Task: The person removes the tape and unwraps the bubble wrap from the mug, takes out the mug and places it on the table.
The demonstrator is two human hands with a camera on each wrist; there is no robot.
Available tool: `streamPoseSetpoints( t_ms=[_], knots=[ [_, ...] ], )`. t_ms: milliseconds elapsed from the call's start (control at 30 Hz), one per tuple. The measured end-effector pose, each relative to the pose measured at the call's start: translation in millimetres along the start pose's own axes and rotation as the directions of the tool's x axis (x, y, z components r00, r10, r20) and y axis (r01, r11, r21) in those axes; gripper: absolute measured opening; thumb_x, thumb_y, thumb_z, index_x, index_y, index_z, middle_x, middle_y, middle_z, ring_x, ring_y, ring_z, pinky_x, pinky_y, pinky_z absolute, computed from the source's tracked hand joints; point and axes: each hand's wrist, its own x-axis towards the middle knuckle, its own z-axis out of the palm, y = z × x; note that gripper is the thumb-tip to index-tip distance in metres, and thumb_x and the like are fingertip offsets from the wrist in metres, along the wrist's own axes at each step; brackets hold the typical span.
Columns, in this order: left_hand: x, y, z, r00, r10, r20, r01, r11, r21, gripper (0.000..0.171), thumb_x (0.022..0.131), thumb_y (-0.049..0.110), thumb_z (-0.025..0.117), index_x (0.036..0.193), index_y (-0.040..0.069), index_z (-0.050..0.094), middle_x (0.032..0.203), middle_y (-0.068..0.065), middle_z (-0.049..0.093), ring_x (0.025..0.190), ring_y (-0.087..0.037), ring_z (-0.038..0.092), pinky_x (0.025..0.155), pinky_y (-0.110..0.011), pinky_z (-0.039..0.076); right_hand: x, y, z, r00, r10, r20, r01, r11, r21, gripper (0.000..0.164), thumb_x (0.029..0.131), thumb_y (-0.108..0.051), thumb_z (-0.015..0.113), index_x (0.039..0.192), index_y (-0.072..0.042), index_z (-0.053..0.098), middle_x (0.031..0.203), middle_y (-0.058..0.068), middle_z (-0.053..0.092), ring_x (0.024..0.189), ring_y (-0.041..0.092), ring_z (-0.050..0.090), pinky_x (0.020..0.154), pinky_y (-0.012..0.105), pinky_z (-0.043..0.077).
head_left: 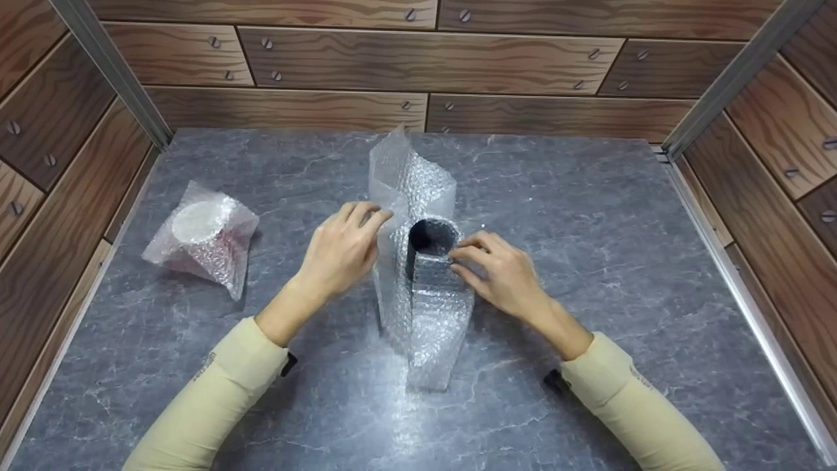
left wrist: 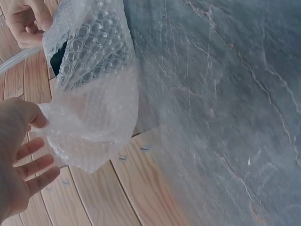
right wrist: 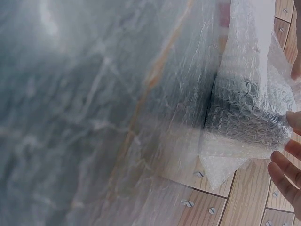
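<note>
A dark, open-topped cylindrical cup (head_left: 418,261) stands upright near the middle of the table, with clear bubble wrap (head_left: 438,333) around its sides. One end of the wrap stretches toward me, and the other stands up loosely behind the cup. My left hand (head_left: 343,245) pinches the loose upright edge between thumb and index finger, its other fingers spread in the left wrist view. At the cup's right rim, my right hand (head_left: 500,271) pinches the wrap against it. Bubbles over the dark side show in the right wrist view, while the cup's lower part is hidden.
Left on the table lies another bubble-wrapped bundle (head_left: 199,222), with a pale round face and something reddish inside. Wood-patterned walls (head_left: 431,62) and metal corner posts (head_left: 111,72) enclose the grey marbled table (head_left: 621,229).
</note>
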Motion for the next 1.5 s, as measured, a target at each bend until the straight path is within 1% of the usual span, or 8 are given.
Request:
streamPoseSetpoints(
  t_ms=[133, 267, 433, 567, 800, 1100, 1367, 1500],
  knots=[
    [-0.2, -3.9, -1.0, 1.0, -0.019, 0.015, 0.019, 1.0, 0.008, 0.055, 0.08, -0.002, 0.069, 0.134, 0.008, 0.063, 0.128, -0.016, 0.07, 0.117, -0.035, 0.069, 0.1, -0.047, 0.061, 0.6, -0.4, -0.4, 1.0, -0.001, 0.0, 0.001, 1.0, -0.003, 0.021, 0.09, -0.024, 0.084, 0.109, -0.017, 0.079, 0.107, 0.004, 0.076, 0.091, 0.02, 0.071, 0.074, 0.032, 0.064],
    [-1.9, -7.5, -1.1, 0.999, -0.027, 0.03, 0.026, 1.0, 0.007, 0.062, 0.08, -0.003, 0.069, 0.141, 0.005, 0.058, 0.135, -0.019, 0.065, 0.122, -0.038, 0.067, 0.104, -0.048, 0.059, 0.2, -1.0, -0.1, 1.0, 0.0, 0.0, 0.0, 1.0, -0.002, 0.022, 0.089, -0.025, 0.084, 0.109, -0.017, 0.079, 0.108, 0.004, 0.076, 0.091, 0.02, 0.071, 0.073, 0.032, 0.064],
    [-4.8, -13.0, -1.2, 0.997, -0.026, 0.07, 0.025, 1.0, 0.006, 0.074, 0.076, -0.005, 0.067, 0.147, 0.008, 0.052, 0.148, -0.023, 0.056, 0.13, -0.043, 0.063, 0.106, -0.052, 0.058, -0.4, -1.0, -0.1, 1.0, 0.002, 0.006, -0.002, 1.0, -0.008, 0.02, 0.09, -0.025, 0.084, 0.109, -0.018, 0.079, 0.108, 0.003, 0.075, 0.09, 0.02, 0.071, 0.072, 0.031, 0.063],
    [-8.1, -17.7, -0.5, 0.996, -0.014, 0.093, 0.014, 1.0, 0.007, 0.079, 0.073, -0.004, 0.069, 0.148, 0.011, 0.052, 0.152, -0.024, 0.053, 0.135, -0.045, 0.059, 0.106, -0.054, 0.058, -1.0, -0.5, -0.1, 1.0, 0.006, 0.006, -0.006, 1.0, -0.019, 0.02, 0.09, -0.025, 0.084, 0.108, -0.019, 0.079, 0.108, 0.003, 0.075, 0.091, 0.019, 0.071, 0.072, 0.031, 0.063],
    [-18.8, -23.0, 3.5, 0.99, -0.008, 0.142, 0.005, 1.0, 0.02, 0.064, 0.077, 0.0, 0.072, 0.139, 0.008, 0.059, 0.15, -0.025, 0.055, 0.139, -0.046, 0.056, 0.109, -0.056, 0.056, -1.0, -0.5, -0.6, 1.0, 0.0, -0.001, 0.0, 1.0, -0.018, 0.02, 0.09, -0.025, 0.084, 0.108, -0.018, 0.079, 0.107, 0.003, 0.075, 0.089, 0.019, 0.07, 0.071, 0.03, 0.062],
    [-29.3, -31.3, 5.2, 0.973, -0.087, 0.213, 0.074, 0.995, 0.071, 0.057, 0.081, 0.013, 0.083, 0.135, 0.008, 0.061, 0.149, -0.025, 0.055, 0.141, -0.045, 0.054, 0.102, -0.057, 0.059, -0.2, -1.5, -1.1, 1.0, 0.006, 0.008, -0.006, 1.0, -0.016, 0.02, 0.09, -0.025, 0.084, 0.109, -0.017, 0.079, 0.107, 0.004, 0.075, 0.09, 0.02, 0.071, 0.074, 0.031, 0.064],
    [-34.6, -38.6, 5.4, 0.962, -0.137, 0.238, 0.11, 0.986, 0.124, 0.076, 0.079, 0.017, 0.085, 0.146, 0.006, 0.051, 0.149, -0.024, 0.055, 0.142, -0.043, 0.053, 0.104, -0.055, 0.058, 0.4, -1.4, -1.4, 1.0, -0.001, 0.0, 0.001, 1.0, -0.016, 0.02, 0.09, -0.025, 0.084, 0.108, -0.017, 0.079, 0.107, 0.004, 0.075, 0.09, 0.02, 0.071, 0.073, 0.031, 0.063],
    [-36.0, -40.7, 4.9, 0.96, -0.131, 0.247, 0.097, 0.985, 0.143, 0.083, 0.08, 0.018, 0.085, 0.153, 0.011, 0.045, 0.147, -0.024, 0.055, 0.139, -0.043, 0.055, 0.1, -0.055, 0.06, -0.1, -0.8, -1.0, 1.0, -0.002, -0.015, 0.001, 1.0, -0.01, 0.019, 0.09, -0.025, 0.084, 0.107, -0.018, 0.079, 0.107, 0.003, 0.075, 0.092, 0.02, 0.071, 0.072, 0.033, 0.063]
  ],
)
